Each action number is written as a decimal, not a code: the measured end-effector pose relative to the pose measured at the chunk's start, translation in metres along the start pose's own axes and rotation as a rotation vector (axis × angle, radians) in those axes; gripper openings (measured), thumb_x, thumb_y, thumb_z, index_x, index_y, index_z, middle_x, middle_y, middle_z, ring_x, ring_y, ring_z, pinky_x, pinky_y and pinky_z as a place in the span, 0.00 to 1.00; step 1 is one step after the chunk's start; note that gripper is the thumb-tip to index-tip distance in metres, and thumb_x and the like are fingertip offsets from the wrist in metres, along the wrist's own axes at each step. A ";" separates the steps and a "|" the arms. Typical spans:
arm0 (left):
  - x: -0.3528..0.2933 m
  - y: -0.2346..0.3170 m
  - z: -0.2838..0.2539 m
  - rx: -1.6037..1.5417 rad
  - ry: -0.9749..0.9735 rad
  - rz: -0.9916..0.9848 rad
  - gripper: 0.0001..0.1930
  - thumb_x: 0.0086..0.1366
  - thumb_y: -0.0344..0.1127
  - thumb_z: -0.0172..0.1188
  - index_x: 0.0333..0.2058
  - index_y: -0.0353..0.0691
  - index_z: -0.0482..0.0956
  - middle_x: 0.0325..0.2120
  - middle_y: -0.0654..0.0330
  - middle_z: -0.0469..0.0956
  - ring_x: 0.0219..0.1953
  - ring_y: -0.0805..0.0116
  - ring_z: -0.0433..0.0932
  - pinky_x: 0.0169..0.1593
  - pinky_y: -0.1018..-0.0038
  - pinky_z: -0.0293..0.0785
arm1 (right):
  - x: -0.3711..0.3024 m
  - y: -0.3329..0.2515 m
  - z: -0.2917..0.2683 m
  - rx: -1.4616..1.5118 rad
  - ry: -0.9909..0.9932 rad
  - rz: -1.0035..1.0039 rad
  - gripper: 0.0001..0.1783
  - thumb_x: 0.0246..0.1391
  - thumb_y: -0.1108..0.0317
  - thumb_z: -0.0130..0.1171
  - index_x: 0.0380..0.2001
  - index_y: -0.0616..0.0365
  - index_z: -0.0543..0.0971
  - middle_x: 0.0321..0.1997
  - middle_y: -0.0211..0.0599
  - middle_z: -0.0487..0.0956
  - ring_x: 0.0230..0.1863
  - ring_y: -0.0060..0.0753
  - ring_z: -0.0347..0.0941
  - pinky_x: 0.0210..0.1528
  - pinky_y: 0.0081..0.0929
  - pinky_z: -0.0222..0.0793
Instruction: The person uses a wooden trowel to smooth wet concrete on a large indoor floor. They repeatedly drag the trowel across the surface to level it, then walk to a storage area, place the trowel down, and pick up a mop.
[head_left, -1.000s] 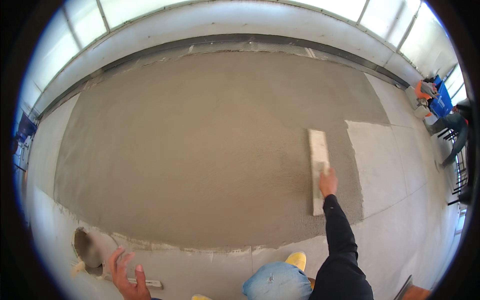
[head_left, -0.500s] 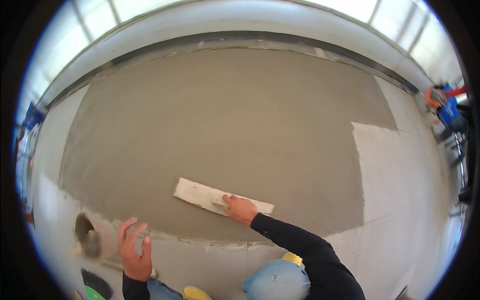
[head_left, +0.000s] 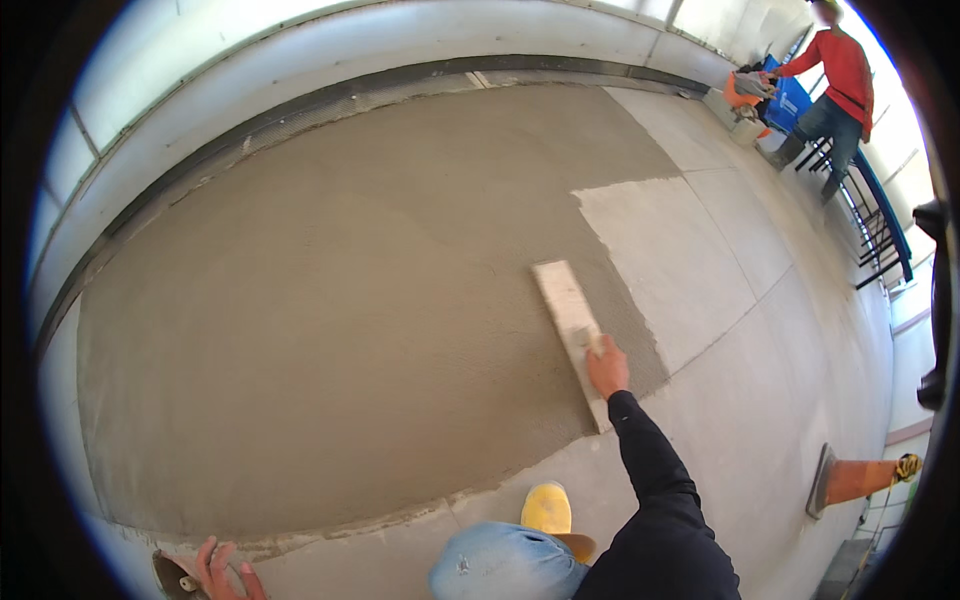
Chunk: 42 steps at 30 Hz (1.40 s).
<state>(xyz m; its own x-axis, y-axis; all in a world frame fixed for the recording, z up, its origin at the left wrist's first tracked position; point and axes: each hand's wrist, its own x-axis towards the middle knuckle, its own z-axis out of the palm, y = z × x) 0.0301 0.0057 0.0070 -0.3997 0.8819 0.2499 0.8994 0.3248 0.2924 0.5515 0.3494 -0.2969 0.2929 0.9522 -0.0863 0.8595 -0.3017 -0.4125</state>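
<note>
My right hand (head_left: 607,370) grips the handle of a long pale float (head_left: 562,293), which lies on a broad layer of wet grey mortar (head_left: 330,290). The float slants, its far end toward the upper left, near the mortar's ragged right edge. At the lower left my left hand (head_left: 228,573) shows only in part, its fingers spread and holding nothing. Beside those fingers is a round-mouthed container (head_left: 172,574) with something inside that I cannot make out, cut off by the picture's rim.
Bare pale floor slabs (head_left: 665,265) border the mortar on the right. An orange cone (head_left: 858,480) lies on its side at the lower right. Far right, a person in red (head_left: 838,75) stands near a blue-topped bench (head_left: 878,215). A low white wall (head_left: 400,45) runs along the back.
My right hand and the float have moved right, and the float has turned from nearly crosswise to steeply slanted. The view has swung right. My left hand now sits lower in the picture.
</note>
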 end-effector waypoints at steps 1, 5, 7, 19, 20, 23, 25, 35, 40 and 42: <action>0.000 0.003 -0.001 0.001 0.017 0.017 0.15 0.68 0.38 0.59 0.48 0.34 0.80 0.50 0.46 0.77 0.54 0.47 0.73 0.60 0.56 0.66 | -0.004 0.018 -0.011 0.041 0.075 0.047 0.26 0.57 0.56 0.59 0.54 0.62 0.73 0.42 0.61 0.81 0.45 0.62 0.78 0.48 0.48 0.73; 0.006 0.021 -0.001 -0.020 0.072 0.047 0.15 0.68 0.39 0.59 0.46 0.33 0.81 0.49 0.46 0.78 0.52 0.46 0.74 0.59 0.56 0.66 | -0.053 0.051 -0.036 0.194 0.067 0.053 0.25 0.54 0.57 0.63 0.49 0.65 0.75 0.42 0.63 0.80 0.46 0.65 0.77 0.48 0.48 0.72; 0.012 0.032 0.002 -0.031 0.068 0.052 0.15 0.68 0.40 0.59 0.46 0.33 0.81 0.49 0.46 0.78 0.52 0.46 0.74 0.59 0.56 0.66 | -0.091 0.043 -0.036 0.112 -0.229 -0.002 0.29 0.55 0.54 0.62 0.54 0.64 0.74 0.47 0.62 0.79 0.50 0.61 0.77 0.52 0.47 0.72; 0.027 0.055 0.027 -0.109 0.078 -0.072 0.16 0.68 0.38 0.60 0.46 0.31 0.81 0.49 0.45 0.77 0.53 0.46 0.73 0.58 0.56 0.68 | 0.008 0.036 -0.034 -0.043 -0.087 -0.109 0.30 0.62 0.49 0.51 0.61 0.56 0.69 0.53 0.54 0.79 0.49 0.59 0.77 0.50 0.47 0.74; 0.026 0.053 0.027 -0.099 0.068 -0.083 0.16 0.68 0.38 0.60 0.46 0.31 0.81 0.49 0.45 0.77 0.53 0.46 0.73 0.58 0.56 0.68 | 0.028 0.051 -0.040 -0.044 -0.019 -0.035 0.29 0.62 0.50 0.52 0.59 0.57 0.69 0.51 0.56 0.79 0.49 0.60 0.77 0.50 0.48 0.73; 0.023 0.046 0.025 -0.032 0.073 -0.024 0.16 0.68 0.39 0.60 0.46 0.31 0.82 0.49 0.45 0.78 0.53 0.46 0.73 0.58 0.55 0.68 | 0.050 0.105 -0.060 0.029 0.098 0.222 0.26 0.61 0.54 0.56 0.54 0.62 0.71 0.47 0.61 0.79 0.48 0.59 0.77 0.49 0.48 0.73; 0.023 0.043 0.024 -0.010 0.070 0.062 0.16 0.68 0.39 0.60 0.45 0.31 0.82 0.49 0.45 0.78 0.53 0.46 0.73 0.58 0.55 0.67 | 0.029 0.138 -0.068 0.058 0.282 0.325 0.24 0.60 0.57 0.59 0.51 0.65 0.71 0.42 0.60 0.80 0.44 0.55 0.79 0.44 0.46 0.73; 0.032 0.055 0.040 -0.193 0.108 -0.038 0.16 0.69 0.40 0.59 0.45 0.32 0.82 0.47 0.44 0.78 0.51 0.45 0.74 0.57 0.54 0.67 | -0.097 0.112 -0.013 1.095 0.414 0.639 0.15 0.64 0.64 0.56 0.41 0.61 0.63 0.30 0.36 0.71 0.21 0.28 0.71 0.20 0.30 0.70; 0.029 0.046 0.043 -0.166 0.077 -0.072 0.16 0.69 0.40 0.59 0.45 0.32 0.82 0.47 0.44 0.78 0.52 0.43 0.73 0.58 0.53 0.66 | -0.063 0.067 0.003 1.040 0.228 0.407 0.13 0.65 0.65 0.55 0.41 0.59 0.63 0.27 0.34 0.71 0.19 0.26 0.68 0.19 0.29 0.68; 0.028 0.037 0.042 -0.086 0.083 -0.078 0.16 0.69 0.40 0.59 0.46 0.32 0.82 0.47 0.44 0.78 0.52 0.43 0.73 0.58 0.52 0.67 | -0.078 0.063 0.006 1.024 0.118 0.227 0.12 0.65 0.65 0.54 0.41 0.59 0.64 0.26 0.33 0.71 0.19 0.24 0.68 0.18 0.28 0.67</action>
<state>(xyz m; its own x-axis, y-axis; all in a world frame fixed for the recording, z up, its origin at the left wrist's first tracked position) 0.0597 0.0567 -0.0143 -0.4841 0.8227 0.2980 0.8481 0.3573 0.3913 0.5799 0.2567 -0.3215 0.4887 0.8513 -0.1911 0.0316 -0.2361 -0.9712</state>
